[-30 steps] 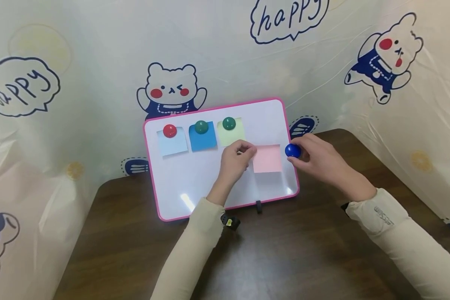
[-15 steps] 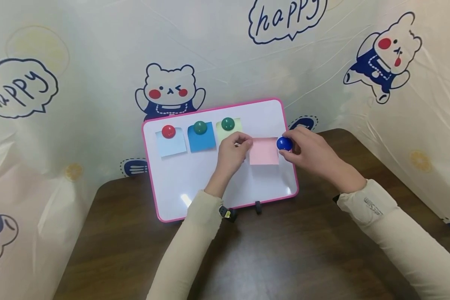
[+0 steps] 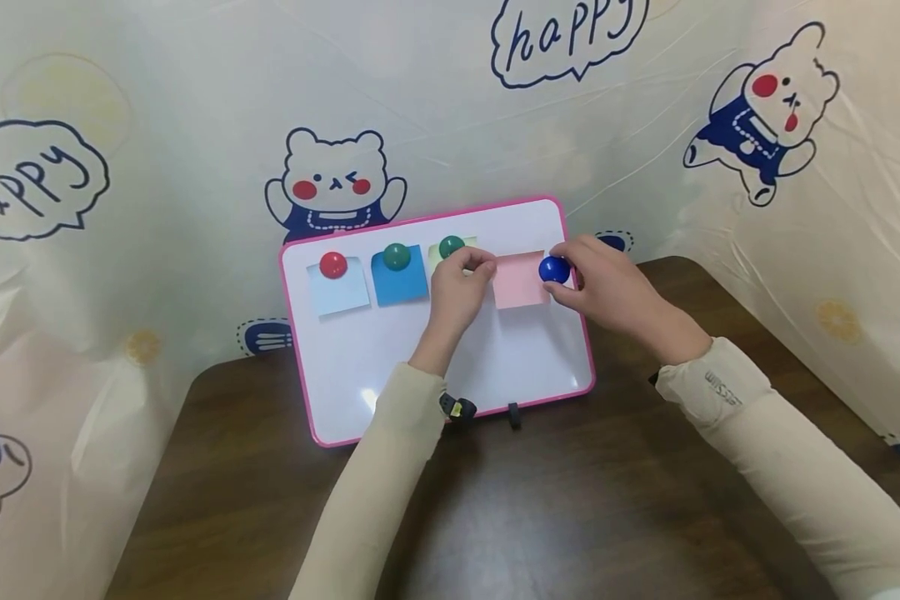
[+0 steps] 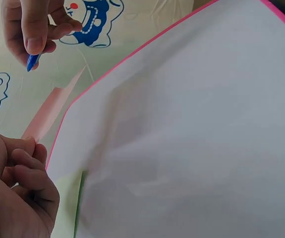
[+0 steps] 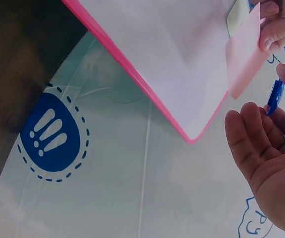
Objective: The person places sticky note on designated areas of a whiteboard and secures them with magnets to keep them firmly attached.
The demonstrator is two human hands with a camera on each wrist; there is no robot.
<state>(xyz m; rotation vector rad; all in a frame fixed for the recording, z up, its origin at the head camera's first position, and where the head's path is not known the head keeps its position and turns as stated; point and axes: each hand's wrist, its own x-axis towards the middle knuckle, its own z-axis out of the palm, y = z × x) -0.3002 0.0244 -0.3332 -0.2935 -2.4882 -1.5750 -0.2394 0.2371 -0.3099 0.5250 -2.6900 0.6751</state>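
Observation:
A pink sticky note (image 3: 520, 281) is pinched at its left edge by my left hand (image 3: 459, 293). Both wrist views show the note held off the surface of the pink-framed whiteboard (image 3: 405, 358). My right hand (image 3: 615, 287) holds a round blue magnet (image 3: 554, 269) by its edges between thumb and fingertips, just right of the note. Along the board's upper part are a pale blue note under a red magnet (image 3: 333, 265), a blue note (image 3: 399, 287) under a green magnet (image 3: 397, 257), and a pale green note under another green magnet (image 3: 452, 247), partly hidden by my left hand.
The whiteboard leans upright on a dark wooden table (image 3: 570, 492). A small black clip or foot (image 3: 514, 416) shows at its lower edge. Behind hangs a pale curtain (image 3: 195, 183) printed with cartoon bears, and the board's top edge lies close to it.
Both hands have moved up and slightly left. The pink note has risen toward the height of the other notes, and the blue magnet has come along beside its right edge.

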